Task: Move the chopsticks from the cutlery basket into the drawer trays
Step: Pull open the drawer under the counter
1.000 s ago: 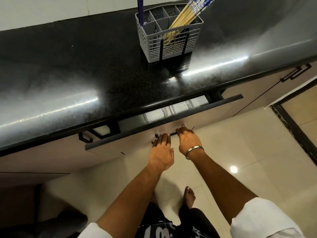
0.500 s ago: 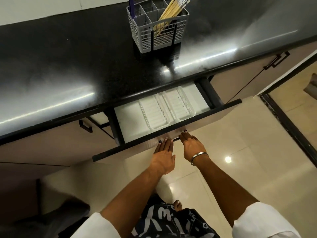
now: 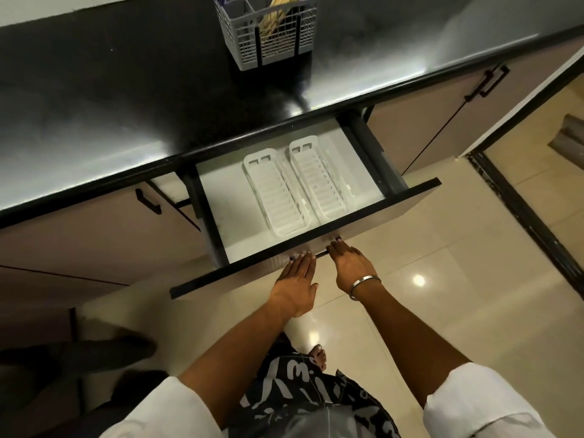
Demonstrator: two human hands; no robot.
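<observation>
The drawer point(image 3: 294, 213) stands pulled well out from under the black table point(image 3: 126, 99), its dark front edge running from lower left to upper right. Both hands are at the slim handle on the drawer front: the left hand point(image 3: 295, 284) lies flat with its fingers straight and close together, fingertips touching the front edge, its grip closed on nothing; the right hand point(image 3: 350, 263), with a metal bangle point(image 3: 363, 284) at the wrist, has its fingers curled down over the handle, its grip clamped on it. Inside the drawer two white ribbed trays point(image 3: 300, 188) lie side by side, touching or nearly so, in the right half of the pale floor; both are empty, and the left half of the drawer is bare. On the far part of the table, beyond the drawer, stands the grey cutlery basket point(image 3: 268, 36), and the chopsticks point(image 3: 276, 12) stand bundled in one of its right-hand compartments, their tops cut off by the frame. A bare foot point(image 3: 317, 355) shows on the glossy tiled floor point(image 3: 458, 295) below.
</observation>
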